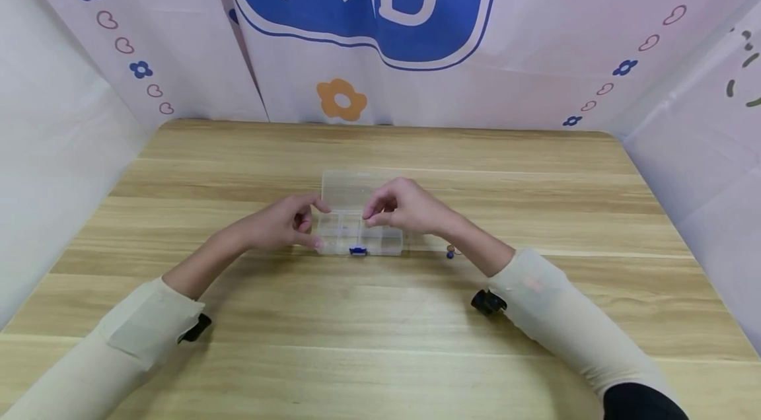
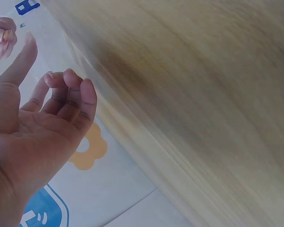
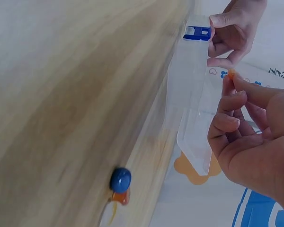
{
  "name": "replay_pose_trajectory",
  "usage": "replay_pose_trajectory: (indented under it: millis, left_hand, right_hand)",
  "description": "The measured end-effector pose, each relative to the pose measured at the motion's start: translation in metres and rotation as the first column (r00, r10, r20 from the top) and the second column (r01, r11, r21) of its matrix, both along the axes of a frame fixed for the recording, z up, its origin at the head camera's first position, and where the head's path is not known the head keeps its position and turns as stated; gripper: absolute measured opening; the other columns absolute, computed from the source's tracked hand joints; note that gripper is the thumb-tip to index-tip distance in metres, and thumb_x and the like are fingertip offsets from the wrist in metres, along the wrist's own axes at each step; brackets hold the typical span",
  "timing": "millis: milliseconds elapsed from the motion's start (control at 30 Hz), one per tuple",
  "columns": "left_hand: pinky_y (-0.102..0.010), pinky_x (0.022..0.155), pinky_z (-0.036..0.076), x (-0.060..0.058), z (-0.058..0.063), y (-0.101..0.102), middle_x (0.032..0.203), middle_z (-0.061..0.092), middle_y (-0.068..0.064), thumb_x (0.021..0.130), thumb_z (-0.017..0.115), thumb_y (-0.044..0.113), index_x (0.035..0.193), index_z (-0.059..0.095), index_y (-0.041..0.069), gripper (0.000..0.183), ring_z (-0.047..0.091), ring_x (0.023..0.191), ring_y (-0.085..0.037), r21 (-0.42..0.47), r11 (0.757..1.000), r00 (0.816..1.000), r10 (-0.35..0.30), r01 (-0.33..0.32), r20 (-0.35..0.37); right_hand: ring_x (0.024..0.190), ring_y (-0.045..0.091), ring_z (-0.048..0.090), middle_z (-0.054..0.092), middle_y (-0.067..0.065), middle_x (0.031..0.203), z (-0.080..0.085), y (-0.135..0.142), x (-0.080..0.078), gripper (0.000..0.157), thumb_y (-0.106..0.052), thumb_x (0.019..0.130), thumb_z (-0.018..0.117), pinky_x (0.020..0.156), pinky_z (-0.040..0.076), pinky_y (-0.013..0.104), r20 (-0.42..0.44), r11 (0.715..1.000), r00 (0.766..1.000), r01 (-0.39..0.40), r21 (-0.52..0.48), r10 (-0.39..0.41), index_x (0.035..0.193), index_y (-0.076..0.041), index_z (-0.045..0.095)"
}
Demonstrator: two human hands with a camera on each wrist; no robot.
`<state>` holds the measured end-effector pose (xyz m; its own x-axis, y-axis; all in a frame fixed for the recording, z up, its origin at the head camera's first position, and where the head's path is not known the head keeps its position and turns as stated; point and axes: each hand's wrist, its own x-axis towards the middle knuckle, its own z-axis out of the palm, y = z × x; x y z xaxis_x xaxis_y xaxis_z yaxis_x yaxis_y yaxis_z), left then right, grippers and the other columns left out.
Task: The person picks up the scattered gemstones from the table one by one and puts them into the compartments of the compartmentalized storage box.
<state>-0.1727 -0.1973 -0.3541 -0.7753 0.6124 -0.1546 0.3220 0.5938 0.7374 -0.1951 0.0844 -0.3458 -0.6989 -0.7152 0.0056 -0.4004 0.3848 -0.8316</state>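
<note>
- Case (image 1: pixel 383 244): found at the centre of the head frame, clear and divided into compartments, resting on the tabletop (image 1: pixel 357 341).
- Lid (image 1: pixel 341 190): swung back at the far edge of the case, partly covered by the right hand (image 1: pixel 411 207).
- Latch (image 1: pixel 358 251): blue, seen at the near edge of the case.
- Left hand (image 1: pixel 285 223): placed at the left end of the case; the end is held between thumb and index finger, which are set wide apart, while the remaining fingers are curled.
- Right hand: held above the right half of the case; its fingers are brought together at the tips, and a small orange bead (image 3: pixel 231 74) is pinched between them, as shown in the right wrist frame.
- Blue bead (image 3: pixel 120 180): lying on the tabletop, lower centre of the right wrist frame, with a brown-orange piece (image 3: pixel 120 196) just beside it; in the head frame both are seen right of the case, near the right forearm.
- Backdrop (image 1: pixel 535 43): white, hung behind the tabletop, printed with an orange flower (image 1: pixel 360 104) at upper centre.
</note>
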Motion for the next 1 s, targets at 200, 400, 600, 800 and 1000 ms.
replay_pose_trajectory:
  millis: [200, 400, 600, 800, 1000]
  left_hand:
    - [-0.025, 0.06, 0.038, 0.0, 0.0, -0.001, 0.071, 0.048, -0.001, 0.09, 0.082, 0.011, 0.133, 0.054, -0.011, 0.057, 0.043, 0.064, -0.012, 0.0, 1.0, 1.0, 0.008, -0.008, 0.007]
    - [-0.025, 0.061, 0.038, 0.0, 0.0, -0.001, 0.07, 0.048, 0.0, 0.089, 0.083, 0.011, 0.132, 0.054, -0.011, 0.056, 0.043, 0.064, -0.012, 0.005, 1.0, 1.0, 0.003, -0.003, -0.005]
    - [-0.025, 0.061, 0.038, 0.0, 0.001, 0.0, 0.07, 0.048, 0.0, 0.09, 0.083, 0.011, 0.132, 0.054, -0.011, 0.056, 0.042, 0.064, -0.013, 0.002, 1.0, 1.0, -0.002, 0.002, -0.007]
    - [-0.025, 0.06, 0.038, 0.0, 0.001, 0.0, 0.07, 0.048, 0.0, 0.09, 0.083, 0.011, 0.132, 0.054, -0.012, 0.056, 0.042, 0.064, -0.012, 0.001, 1.0, 1.0, -0.004, 0.004, -0.006]
    - [-0.025, 0.06, 0.038, 0.0, 0.001, -0.001, 0.069, 0.048, 0.0, 0.089, 0.083, 0.011, 0.132, 0.054, -0.011, 0.056, 0.042, 0.063, -0.011, 0.004, 1.0, 1.0, -0.005, 0.005, -0.004]
  right_hand:
    - [0.079, 0.012, 0.066, 0.075, 0.005, 0.089, 0.0, -0.006, 0.0, 0.004, -0.001, 0.094, 0.075, 0.072, 0.053, 0.024, -0.006, 1.0, 1.0, -0.021, 0.005, 0.021, 0.095, 0.002, 0.077]
    - [0.08, 0.013, 0.066, 0.075, 0.006, 0.088, -0.001, -0.011, 0.0, 0.004, -0.001, 0.093, 0.076, 0.074, 0.054, 0.024, -0.002, 1.0, 1.0, -0.017, 0.02, 0.017, 0.094, 0.003, 0.077]
    - [0.081, 0.012, 0.067, 0.075, 0.006, 0.088, -0.002, -0.016, 0.001, 0.004, -0.001, 0.093, 0.077, 0.075, 0.055, 0.023, -0.018, 0.998, 1.0, -0.021, 0.053, 0.022, 0.093, 0.003, 0.077]
    - [0.08, 0.011, 0.068, 0.076, 0.005, 0.087, -0.003, -0.022, 0.002, 0.005, -0.003, 0.093, 0.077, 0.075, 0.055, 0.022, -0.056, 0.997, 0.998, -0.026, 0.07, 0.03, 0.09, 0.001, 0.077]
    - [0.078, 0.01, 0.068, 0.076, 0.005, 0.086, -0.004, -0.029, 0.003, 0.005, -0.002, 0.091, 0.079, 0.073, 0.055, 0.021, -0.084, 0.997, 0.996, -0.02, 0.073, 0.026, 0.087, -0.001, 0.077]
